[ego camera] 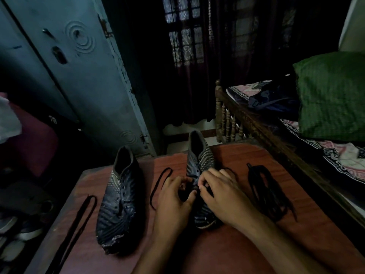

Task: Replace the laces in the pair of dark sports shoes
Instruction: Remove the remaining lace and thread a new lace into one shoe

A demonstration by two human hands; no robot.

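Two dark sports shoes stand on a reddish-brown table. The left shoe has no lace in it, toe towards me. Both hands work at the eyelets of the right shoe. My left hand holds that shoe's left side, fingers curled at the eyelets. My right hand pinches a black lace over the eyelet row. That lace trails in a loop to the left of the shoe. A loose black lace lies at the table's left edge. A bundled black lace lies to the right.
A grey-blue metal cupboard stands behind the table on the left. A wooden bed with a green pillow and a dark bag runs along the right. Other shoes sit on the floor at the lower left. The room is dim.
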